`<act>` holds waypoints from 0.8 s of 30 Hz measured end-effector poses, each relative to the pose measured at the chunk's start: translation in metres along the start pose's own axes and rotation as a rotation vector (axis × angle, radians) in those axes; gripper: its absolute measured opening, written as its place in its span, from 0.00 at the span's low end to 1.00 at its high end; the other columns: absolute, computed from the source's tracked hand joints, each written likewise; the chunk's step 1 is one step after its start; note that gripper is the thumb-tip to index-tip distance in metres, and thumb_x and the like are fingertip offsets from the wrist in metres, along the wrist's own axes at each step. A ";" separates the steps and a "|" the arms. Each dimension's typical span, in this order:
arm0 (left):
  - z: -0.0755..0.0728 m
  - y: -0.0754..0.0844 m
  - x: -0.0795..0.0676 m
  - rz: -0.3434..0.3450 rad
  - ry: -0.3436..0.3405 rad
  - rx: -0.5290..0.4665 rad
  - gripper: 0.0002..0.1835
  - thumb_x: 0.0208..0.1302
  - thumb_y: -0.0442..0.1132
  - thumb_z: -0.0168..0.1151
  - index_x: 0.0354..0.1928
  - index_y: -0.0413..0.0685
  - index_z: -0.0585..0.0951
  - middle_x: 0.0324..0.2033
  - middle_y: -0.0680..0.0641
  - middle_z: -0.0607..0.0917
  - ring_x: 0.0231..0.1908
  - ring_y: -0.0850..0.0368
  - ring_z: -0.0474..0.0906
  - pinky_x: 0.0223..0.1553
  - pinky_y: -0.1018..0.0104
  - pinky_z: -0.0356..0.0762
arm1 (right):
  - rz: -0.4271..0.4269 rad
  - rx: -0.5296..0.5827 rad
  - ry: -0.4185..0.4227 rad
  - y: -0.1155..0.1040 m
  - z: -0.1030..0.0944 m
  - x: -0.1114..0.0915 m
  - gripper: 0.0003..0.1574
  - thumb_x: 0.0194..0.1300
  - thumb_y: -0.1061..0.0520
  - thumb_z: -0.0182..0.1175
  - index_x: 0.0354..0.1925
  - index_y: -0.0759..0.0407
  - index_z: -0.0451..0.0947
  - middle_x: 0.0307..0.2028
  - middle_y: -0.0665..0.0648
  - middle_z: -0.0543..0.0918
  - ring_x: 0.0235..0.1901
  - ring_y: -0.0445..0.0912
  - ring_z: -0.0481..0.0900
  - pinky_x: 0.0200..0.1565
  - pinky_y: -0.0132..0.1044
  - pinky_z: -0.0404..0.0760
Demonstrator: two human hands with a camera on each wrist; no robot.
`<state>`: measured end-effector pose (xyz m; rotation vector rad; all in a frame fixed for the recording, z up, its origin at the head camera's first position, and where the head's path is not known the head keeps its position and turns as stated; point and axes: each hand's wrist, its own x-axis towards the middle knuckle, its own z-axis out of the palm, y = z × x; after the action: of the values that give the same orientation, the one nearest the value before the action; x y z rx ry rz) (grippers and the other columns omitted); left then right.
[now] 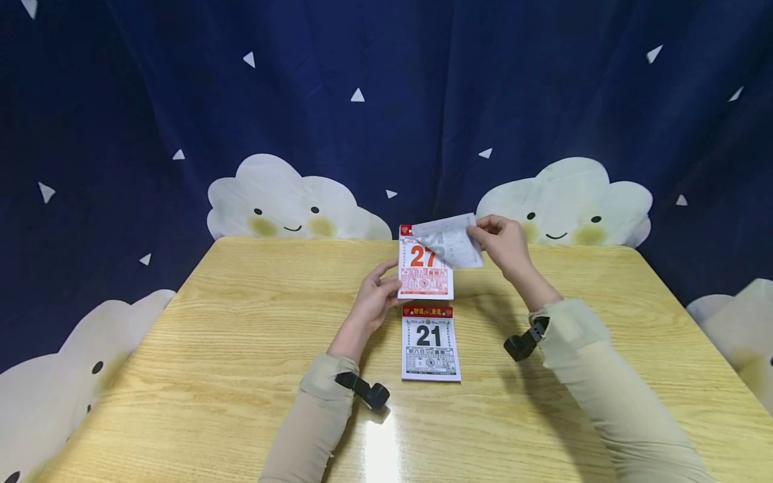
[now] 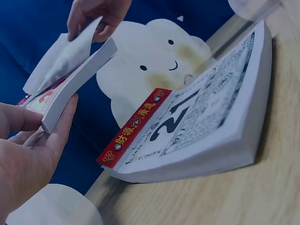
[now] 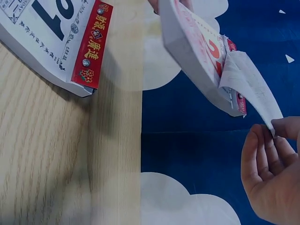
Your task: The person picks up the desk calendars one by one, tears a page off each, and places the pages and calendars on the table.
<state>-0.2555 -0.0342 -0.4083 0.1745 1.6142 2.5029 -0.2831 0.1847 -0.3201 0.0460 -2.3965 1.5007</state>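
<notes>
My left hand point(image 1: 376, 295) grips a thick tear-off calendar pad point(image 1: 425, 282) by its left edge, thumb on the front and fingers behind. A red 27 shows on its page, under a red header strip. Between thumb and fingers, my right hand point(image 1: 504, 245) pinches the corner of a loose calendar sheet point(image 1: 457, 248), pulled up and to the right across the header. In the right wrist view the sheet point(image 3: 251, 84) still meets the pad near the red strip. Just below lies a second calendar pad point(image 1: 431, 345), flat on the table, with a black 21 and red header.
The wooden table point(image 1: 241, 335) has its far edge just beyond the held pad. Behind it hangs a dark blue curtain point(image 1: 386, 100) printed with white clouds and triangles. A small black camera sits on each wrist.
</notes>
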 end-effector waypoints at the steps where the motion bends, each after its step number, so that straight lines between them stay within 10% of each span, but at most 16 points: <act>1: 0.000 0.000 0.000 -0.001 0.006 -0.013 0.25 0.53 0.22 0.44 0.55 0.43 0.66 0.41 0.35 0.77 0.27 0.54 0.78 0.34 0.60 0.77 | 0.004 0.009 -0.004 0.000 0.000 0.000 0.12 0.52 0.56 0.58 0.29 0.67 0.74 0.18 0.49 0.72 0.19 0.39 0.69 0.19 0.24 0.71; 7: 0.000 0.000 0.001 -0.019 0.014 -0.029 0.25 0.53 0.22 0.44 0.55 0.42 0.66 0.40 0.35 0.77 0.27 0.54 0.78 0.34 0.59 0.77 | 0.052 0.016 -0.008 0.007 0.001 0.001 0.14 0.52 0.56 0.58 0.31 0.68 0.74 0.21 0.53 0.73 0.21 0.41 0.71 0.25 0.31 0.76; 14: -0.012 0.002 0.001 -0.032 0.047 -0.107 0.24 0.55 0.22 0.44 0.54 0.44 0.66 0.35 0.42 0.80 0.27 0.55 0.78 0.33 0.63 0.78 | 0.023 0.315 0.025 0.163 0.013 0.089 0.20 0.45 0.47 0.63 0.33 0.60 0.77 0.26 0.58 0.77 0.24 0.49 0.77 0.26 0.37 0.79; 17: -0.015 0.005 0.000 -0.039 0.025 -0.106 0.24 0.55 0.23 0.44 0.55 0.44 0.66 0.33 0.44 0.81 0.27 0.55 0.79 0.33 0.63 0.77 | -0.003 0.260 0.100 0.201 0.019 0.110 0.27 0.40 0.41 0.65 0.34 0.58 0.77 0.29 0.61 0.77 0.26 0.53 0.77 0.25 0.39 0.79; 24: -0.014 0.008 0.001 -0.047 0.022 -0.108 0.24 0.56 0.23 0.45 0.56 0.45 0.64 0.35 0.43 0.80 0.27 0.55 0.78 0.33 0.64 0.78 | 0.034 0.316 0.092 0.203 0.012 0.117 0.27 0.38 0.43 0.66 0.35 0.59 0.78 0.32 0.61 0.78 0.28 0.54 0.78 0.26 0.39 0.79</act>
<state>-0.2592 -0.0492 -0.4071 0.0956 1.4680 2.5567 -0.4355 0.2819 -0.4698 0.0069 -2.0798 1.8414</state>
